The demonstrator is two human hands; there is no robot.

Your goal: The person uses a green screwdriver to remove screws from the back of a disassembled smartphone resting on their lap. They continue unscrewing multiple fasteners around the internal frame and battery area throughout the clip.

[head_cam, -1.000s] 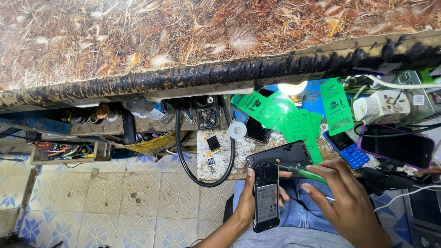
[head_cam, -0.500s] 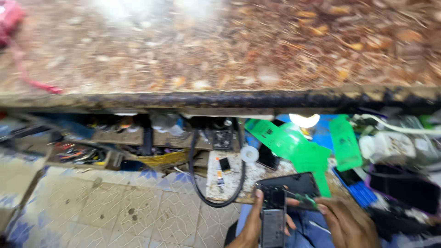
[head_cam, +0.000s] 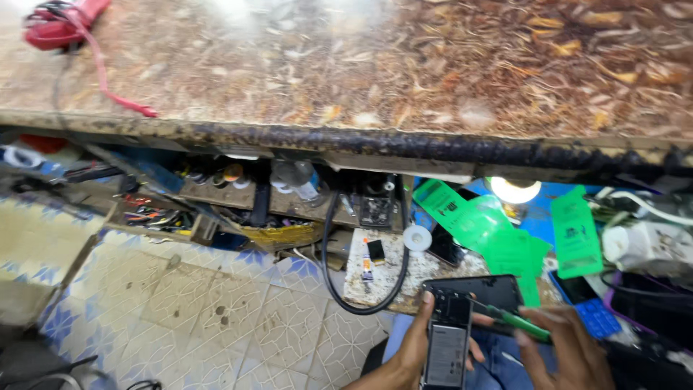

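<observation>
At the bottom of the head view my left hand grips an opened black phone held upright, its back cover off and its insides showing. My right hand holds a green-handled tool whose tip points at the upper part of the phone. Just behind the phone lies a flat black phone panel on the worktop. Both hands are cut off by the lower edge of the frame.
A mottled brown counter overhangs a cluttered shelf of small tools. A looped black cable, green plastic sheets, a lit bulb, a blue keypad phone, a white tape roll and a red object with cord are around. Patterned floor tiles lie to the left.
The view has tilted up and left, so more counter top and the red object appear. The hands, phone and tool have slid toward the bottom edge, still held the same way.
</observation>
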